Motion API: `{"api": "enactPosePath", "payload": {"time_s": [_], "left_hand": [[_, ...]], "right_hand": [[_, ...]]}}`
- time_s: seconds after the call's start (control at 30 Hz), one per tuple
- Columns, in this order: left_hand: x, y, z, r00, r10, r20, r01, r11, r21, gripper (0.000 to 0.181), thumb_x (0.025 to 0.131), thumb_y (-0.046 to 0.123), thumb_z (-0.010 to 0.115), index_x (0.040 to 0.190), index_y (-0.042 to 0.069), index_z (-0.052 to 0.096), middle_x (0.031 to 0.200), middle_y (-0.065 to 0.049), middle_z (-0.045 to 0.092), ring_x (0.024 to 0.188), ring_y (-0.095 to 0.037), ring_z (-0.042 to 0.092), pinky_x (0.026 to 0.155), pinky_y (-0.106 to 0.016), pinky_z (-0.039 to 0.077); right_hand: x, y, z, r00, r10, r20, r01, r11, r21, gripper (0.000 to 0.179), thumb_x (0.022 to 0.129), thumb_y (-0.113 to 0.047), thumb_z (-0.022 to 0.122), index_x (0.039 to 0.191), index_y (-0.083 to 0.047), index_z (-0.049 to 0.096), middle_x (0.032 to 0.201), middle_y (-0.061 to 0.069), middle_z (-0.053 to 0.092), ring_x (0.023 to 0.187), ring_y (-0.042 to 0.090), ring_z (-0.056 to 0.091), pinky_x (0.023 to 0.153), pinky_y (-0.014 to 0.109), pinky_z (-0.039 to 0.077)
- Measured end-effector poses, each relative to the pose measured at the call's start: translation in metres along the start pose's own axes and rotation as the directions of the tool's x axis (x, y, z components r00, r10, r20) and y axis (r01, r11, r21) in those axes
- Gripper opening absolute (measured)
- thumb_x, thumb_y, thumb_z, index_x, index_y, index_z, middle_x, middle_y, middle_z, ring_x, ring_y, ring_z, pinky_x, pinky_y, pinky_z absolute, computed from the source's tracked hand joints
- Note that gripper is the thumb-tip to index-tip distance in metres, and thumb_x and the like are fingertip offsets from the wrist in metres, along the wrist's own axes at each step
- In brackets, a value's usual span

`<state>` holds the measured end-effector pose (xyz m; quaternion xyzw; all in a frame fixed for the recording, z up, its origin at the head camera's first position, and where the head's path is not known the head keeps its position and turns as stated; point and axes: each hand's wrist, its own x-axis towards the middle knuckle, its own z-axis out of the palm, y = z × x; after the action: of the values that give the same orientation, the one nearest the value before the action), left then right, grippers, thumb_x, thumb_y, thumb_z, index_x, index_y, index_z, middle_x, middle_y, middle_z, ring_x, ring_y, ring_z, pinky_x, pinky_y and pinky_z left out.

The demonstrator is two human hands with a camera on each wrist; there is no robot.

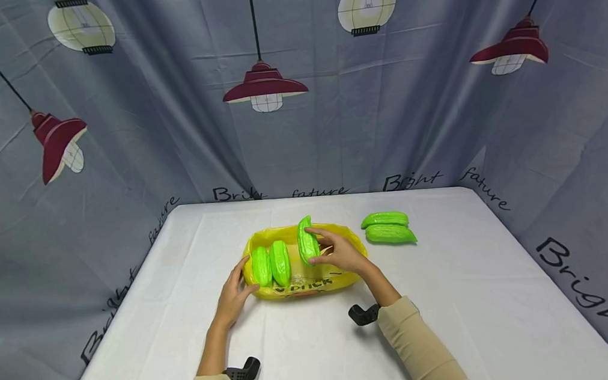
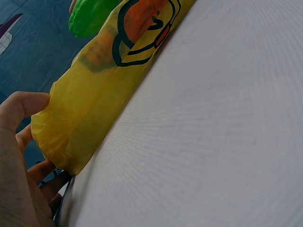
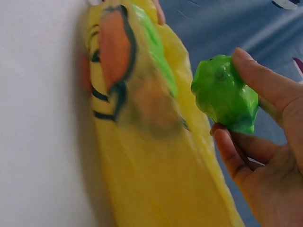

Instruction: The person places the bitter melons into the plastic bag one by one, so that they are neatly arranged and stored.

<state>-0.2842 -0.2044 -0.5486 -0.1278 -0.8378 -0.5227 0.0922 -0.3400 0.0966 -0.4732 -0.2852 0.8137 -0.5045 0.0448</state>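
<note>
A yellow plastic bag (image 1: pixel 339 280) with a printed duck face lies spread open on the table, its rim standing up like a shallow basket. Two bumpy green bitter melons (image 1: pixel 280 263) lie side by side in its left part. My left hand (image 1: pixel 232 296) holds the bag's left end, thumb on the near side and fingers round the end in the left wrist view. Over the bag's right part, my right hand (image 1: pixel 340 252) pinches another green bitter melon (image 3: pixel 222 92) between thumb and fingers. In the right wrist view that melon shows end-on, above the rim.
Two more bitter melons (image 1: pixel 389 234) lie together on the white tabletop (image 1: pixel 510 317), right of the bag. Behind the table hangs a grey-blue curtain (image 1: pixel 169 135) printed with lamps and lettering. Black wrist devices (image 1: pixel 244 371) are on both forearms.
</note>
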Motion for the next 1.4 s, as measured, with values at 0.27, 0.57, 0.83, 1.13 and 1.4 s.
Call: {"api": "enactPosePath", "payload": {"time_s": [0.27, 0.57, 0.83, 1.13, 1.4], "left_hand": [[-0.002, 0.010, 0.000, 0.999, 0.031, -0.015, -0.030, 0.999, 0.021, 0.065, 0.087, 0.019, 0.061, 0.144, 0.010, 0.030, 0.146, -0.021, 0.027, 0.131, -0.039, 0.028, 0.106, -0.052, 0.023], [-0.001, 0.002, 0.000, 1.000, -0.004, -0.008, 0.004, 1.000, 0.021, 0.068, 0.086, 0.025, 0.062, 0.145, 0.020, 0.029, 0.148, -0.015, 0.027, 0.133, -0.034, 0.028, 0.108, -0.049, 0.022], [-0.002, 0.001, 0.000, 1.000, 0.004, -0.011, -0.004, 1.000, 0.026, 0.068, 0.086, 0.027, 0.062, 0.145, 0.020, 0.029, 0.147, -0.017, 0.027, 0.133, -0.036, 0.027, 0.107, -0.051, 0.021], [-0.002, 0.002, 0.000, 1.000, 0.006, -0.009, -0.006, 1.000, 0.016, 0.067, 0.087, 0.026, 0.061, 0.145, 0.019, 0.029, 0.147, -0.017, 0.026, 0.132, -0.037, 0.027, 0.108, -0.051, 0.021], [-0.008, 0.037, -0.005, 1.000, 0.004, -0.001, -0.004, 1.000, 0.008, 0.065, 0.087, 0.012, 0.059, 0.143, 0.003, 0.029, 0.145, -0.026, 0.026, 0.131, -0.042, 0.026, 0.107, -0.054, 0.019]], "right_hand": [[-0.005, -0.010, 0.019, 0.999, -0.019, 0.037, 0.019, 1.000, 0.015, 0.072, 0.078, -0.010, 0.072, 0.141, -0.007, 0.037, 0.134, 0.023, 0.043, 0.106, 0.038, 0.053, 0.086, 0.046, 0.048], [0.001, 0.010, 0.028, 0.992, 0.076, 0.100, -0.072, 0.996, -0.046, 0.071, 0.078, -0.025, 0.073, 0.141, -0.018, 0.039, 0.135, 0.019, 0.044, 0.100, 0.027, 0.058, 0.082, 0.033, 0.051], [0.003, 0.010, 0.034, 0.983, 0.134, 0.128, -0.119, 0.986, -0.115, 0.070, 0.081, -0.028, 0.070, 0.142, -0.016, 0.037, 0.131, 0.019, 0.046, 0.101, 0.025, 0.057, 0.081, 0.035, 0.050], [0.004, 0.010, 0.036, 0.975, 0.169, 0.143, -0.148, 0.978, -0.149, 0.069, 0.083, -0.028, 0.068, 0.143, -0.018, 0.036, 0.137, 0.020, 0.041, 0.109, 0.034, 0.054, 0.086, 0.042, 0.049], [0.007, 0.013, 0.038, 0.969, 0.188, 0.163, -0.165, 0.975, -0.148, 0.069, 0.084, -0.026, 0.067, 0.144, -0.018, 0.034, 0.136, 0.018, 0.043, 0.112, 0.032, 0.052, 0.089, 0.042, 0.047]]}}
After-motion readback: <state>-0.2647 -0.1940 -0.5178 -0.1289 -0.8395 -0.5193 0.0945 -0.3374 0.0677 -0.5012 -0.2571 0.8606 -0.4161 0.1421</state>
